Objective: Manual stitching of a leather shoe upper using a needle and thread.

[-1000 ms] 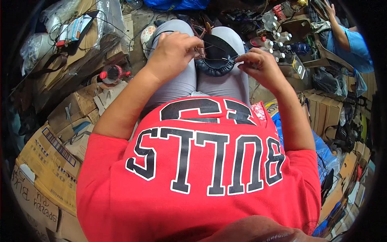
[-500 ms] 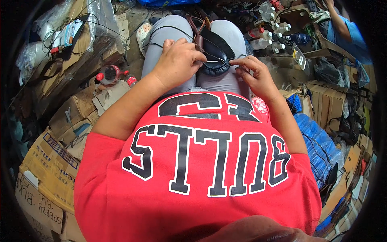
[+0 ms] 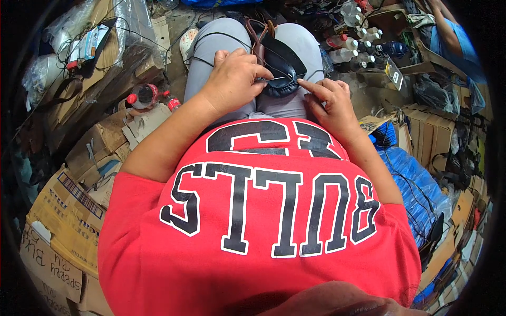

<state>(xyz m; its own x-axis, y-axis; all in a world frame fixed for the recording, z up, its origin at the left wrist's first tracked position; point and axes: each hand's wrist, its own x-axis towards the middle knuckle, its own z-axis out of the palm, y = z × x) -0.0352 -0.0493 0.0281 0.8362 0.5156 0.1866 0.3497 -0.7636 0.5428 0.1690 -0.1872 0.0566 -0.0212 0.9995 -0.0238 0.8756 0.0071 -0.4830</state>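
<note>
A dark leather shoe upper point(image 3: 282, 68) with a gathered, stitched toe point(image 3: 283, 90) rests between my thighs. My left hand point(image 3: 234, 76) is on its left side, closed, with thumb and forefinger pinching a thin, pale needle-like tool point(image 3: 276, 78) whose tip reaches the leather. At the right edge of the toe is my right hand point(image 3: 330, 100), its forefinger stretched to the seam and the other fingers curled. Whatever lies in those curled fingers is hidden. A black thread point(image 3: 312, 73) loops near them. Brown leather straps point(image 3: 258, 39) lie beyond the upper.
Several plastic bottles point(image 3: 345, 55) stand at the far right, near another person's arm point(image 3: 448, 34). Cola bottles point(image 3: 143, 97) lie at the left beside cardboard point(image 3: 68, 205). Blue plastic point(image 3: 414, 184) is at my right. A black cord point(image 3: 208, 38) crosses my left thigh.
The right forefinger has straightened against the toe edge and the right hand has turned slightly. The needle-like tool now slants up to the leather. The left hand has hardly moved.
</note>
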